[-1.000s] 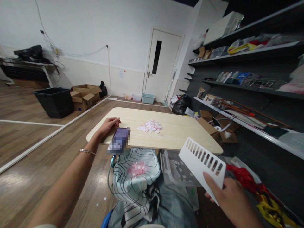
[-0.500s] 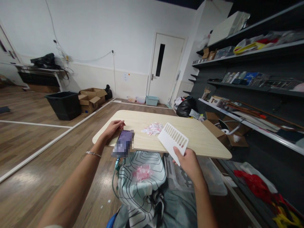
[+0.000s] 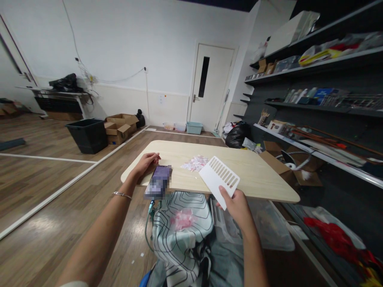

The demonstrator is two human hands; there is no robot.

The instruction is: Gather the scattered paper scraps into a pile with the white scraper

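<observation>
My right hand (image 3: 235, 203) grips a white slotted plate (image 3: 220, 179), flat with a row of long slots along one side. It is held tilted over the front edge of the pale wooden table (image 3: 254, 171), thumb on top. To its left lies a loose pile of small white and pink scraps (image 3: 196, 163). My left hand (image 3: 149, 162) rests at the table's left side with its fingers curled; whether anything is inside them is hidden. Beside it a phone (image 3: 160, 181), partly blurred, sits at the front edge with a cable below.
Below the table edge, a patterned cloth bag (image 3: 161, 235) holds pink and white pieces (image 3: 183, 219). A clear plastic bin (image 3: 269, 227) stands under the table. Loaded shelves (image 3: 323, 107) line the right. A black bin (image 3: 88, 137) and cardboard boxes (image 3: 121, 127) stand on the left floor.
The whole view has shifted slightly, so everything appears a little further right and lower. Both hands keep nearly the same pose, and the slotted plate stays in my right hand.
</observation>
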